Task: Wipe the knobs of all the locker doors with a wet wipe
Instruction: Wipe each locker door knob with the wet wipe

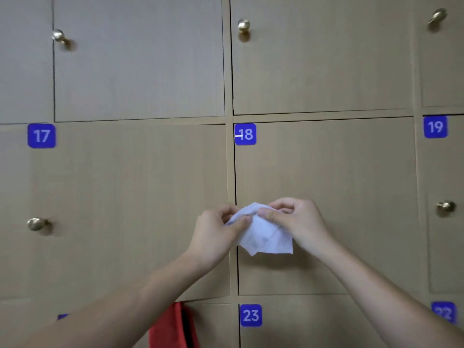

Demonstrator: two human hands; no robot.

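Pinching a crumpled white wet wipe (263,234) between them, the left hand (216,234) and right hand (296,222) hold it before door 18 (326,172). Five brass knobs show: at 10, 12, 2, 3 and 9 o'clock (37,224).

Door 18's knob was hidden behind the wet wipe (263,232). Red cloth (173,327) was cut off by bottom edge. Blue label (444,313) at lower right was blurred, digits unreadable; another label (62,316) was mostly covered by the left forearm.
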